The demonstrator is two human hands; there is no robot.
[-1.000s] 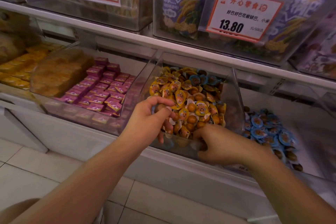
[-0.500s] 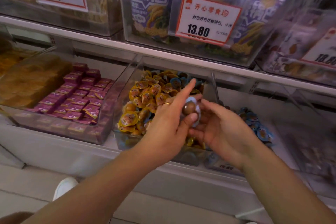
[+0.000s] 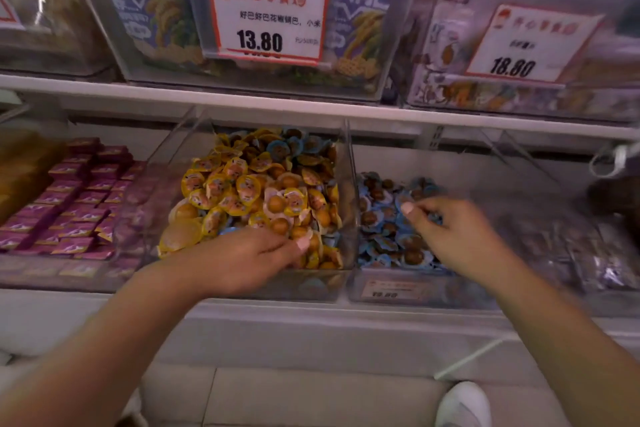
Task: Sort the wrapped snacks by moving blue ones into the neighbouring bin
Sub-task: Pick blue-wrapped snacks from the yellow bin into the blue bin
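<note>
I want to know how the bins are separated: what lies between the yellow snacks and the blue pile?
In the head view, only the bins' clear plastic walls stand between them.

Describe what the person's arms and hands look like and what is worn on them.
Both forearms are bare, with no sleeve, watch or bracelet in view. The left hand has a light pink painted thumbnail, and the right hand has a pale pink painted nail too. No glove on either hand. No ring can be made out in this blurred head view.
</note>
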